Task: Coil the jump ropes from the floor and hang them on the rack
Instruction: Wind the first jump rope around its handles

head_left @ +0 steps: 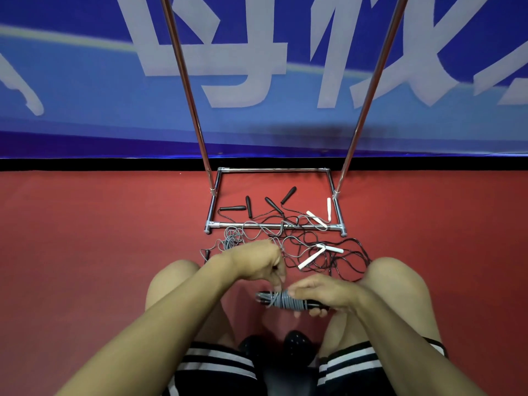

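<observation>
Grey cord was wound in tight turns around a pair of black handles, forming the coiled rope bundle [285,300] at lower centre of the frame, held level between the person's knees. The right hand [323,292] grasped the bundle from above at its right end, fingers curled under the handles. The left hand [257,262] sat just above and left of the bundle, fingertips pinching the grey cord where it met the wraps.

Remaining jump ropes [288,244] lay tangled on the red floor [85,238] at mid-frame, just beyond the hands: loose grey loops to the left, thin black cord to the right. Four black handles [288,194] lay inside the base of the rack [274,225], spread in a row. Two white handles [316,218] lay at the base's right side, one across the front bar; two more white handles [310,259] lay in the tangle nearer the right knee.

The rack was chromed tube: rectangular base on the floor, two uprights rising out of the top of the frame. Its top bar was out of view. A blue banner [85,95] with large pale characters filled the upper half.
</observation>
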Motion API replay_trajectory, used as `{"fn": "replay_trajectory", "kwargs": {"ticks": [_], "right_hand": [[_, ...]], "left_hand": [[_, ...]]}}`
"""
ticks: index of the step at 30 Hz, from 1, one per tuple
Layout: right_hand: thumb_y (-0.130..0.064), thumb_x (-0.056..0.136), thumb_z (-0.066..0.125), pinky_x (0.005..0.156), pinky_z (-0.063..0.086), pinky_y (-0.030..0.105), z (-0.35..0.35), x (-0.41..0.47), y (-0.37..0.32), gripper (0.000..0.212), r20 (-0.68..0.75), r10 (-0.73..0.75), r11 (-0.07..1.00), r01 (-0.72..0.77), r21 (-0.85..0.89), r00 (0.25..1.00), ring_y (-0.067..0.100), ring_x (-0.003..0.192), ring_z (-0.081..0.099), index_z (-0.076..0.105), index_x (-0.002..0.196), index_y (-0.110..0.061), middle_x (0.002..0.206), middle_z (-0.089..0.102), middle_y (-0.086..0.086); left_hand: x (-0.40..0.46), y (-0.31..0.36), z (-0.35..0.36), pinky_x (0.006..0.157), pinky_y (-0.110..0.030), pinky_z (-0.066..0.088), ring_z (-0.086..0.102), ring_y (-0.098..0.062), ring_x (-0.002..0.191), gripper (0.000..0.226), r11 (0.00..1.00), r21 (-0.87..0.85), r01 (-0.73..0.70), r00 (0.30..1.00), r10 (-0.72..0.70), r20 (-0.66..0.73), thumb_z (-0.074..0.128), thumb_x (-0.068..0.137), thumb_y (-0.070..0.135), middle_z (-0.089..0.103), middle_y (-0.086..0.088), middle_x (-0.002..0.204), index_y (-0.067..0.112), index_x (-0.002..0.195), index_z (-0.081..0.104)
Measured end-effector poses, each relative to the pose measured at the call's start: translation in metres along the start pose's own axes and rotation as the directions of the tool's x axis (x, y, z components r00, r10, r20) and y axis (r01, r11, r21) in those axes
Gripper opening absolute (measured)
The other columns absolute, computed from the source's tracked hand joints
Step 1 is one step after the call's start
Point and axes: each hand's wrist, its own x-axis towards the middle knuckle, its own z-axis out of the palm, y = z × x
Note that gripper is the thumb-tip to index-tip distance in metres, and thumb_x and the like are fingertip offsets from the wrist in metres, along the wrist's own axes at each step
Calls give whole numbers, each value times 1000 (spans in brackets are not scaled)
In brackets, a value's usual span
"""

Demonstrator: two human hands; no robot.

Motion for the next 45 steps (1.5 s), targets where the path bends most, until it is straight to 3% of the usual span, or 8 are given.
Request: {"fn": "replay_trajectory", "kwargs": {"ticks": [7,10,15,17,26,34,41,45], "right_hand": [[-37,98,60,45,27,23,2,-21,-13,42,170,-221,905,137,403,960,10,50,46,69,122,-3,89,67,18],[-49,89,68,46,20,26,2,-21,-17,50,98,-331,818,234,526,938,8,45,42,71,113,-6,84,66,17],[-53,85,76,43,26,19,4,-12,-14,74,-98,-396,659,357,662,913,7,45,38,56,130,2,86,60,18],[-45,82,82,41,30,17,6,-10,-13,71,-216,-373,640,419,644,902,8,45,39,56,127,3,86,61,19],[-30,97,59,41,26,17,13,0,-16,43,-421,-254,668,473,574,871,9,48,32,57,137,-14,84,59,15],[-33,98,59,43,26,17,3,5,-13,33,-492,-170,640,475,604,854,8,50,34,63,124,-13,87,59,12],[-46,107,41,46,34,22,2,10,-12,49,-429,-21,679,328,657,903,12,53,43,62,123,-4,86,64,11],[-33,104,51,53,42,25,7,12,-11,41,-412,-22,726,298,620,911,15,62,53,61,125,0,90,68,11]], "left_hand": [[-17,-1,-27,75,-24,50,64,-13,75,10,790,-609,70,997,-63,32,83,82,12,78,-5,85,16,91,83],[-15,-10,-12,73,-31,50,56,-25,69,16,591,-806,-24,989,-104,-106,72,89,2,69,-21,81,13,90,83],[-4,0,33,46,-16,22,35,-2,44,19,181,-968,-175,943,-253,-218,56,96,6,54,3,55,6,87,73],[0,5,46,45,-16,22,37,-2,44,17,137,-963,-234,917,-299,-265,51,101,6,55,3,57,0,100,66],[5,9,69,40,-19,25,35,-9,38,29,299,-941,-156,723,-614,-315,67,97,26,65,1,60,6,78,75],[7,-5,83,49,-26,20,29,-11,48,29,273,-952,-135,717,-637,-284,65,99,24,67,-2,68,0,89,76],[9,-11,93,87,-34,58,73,-9,80,9,575,-814,-89,622,-606,-496,72,94,17,79,5,83,19,90,80],[6,-10,95,82,-33,54,71,-16,87,19,857,-500,126,549,-480,-684,71,95,30,76,3,92,20,108,80]]}}
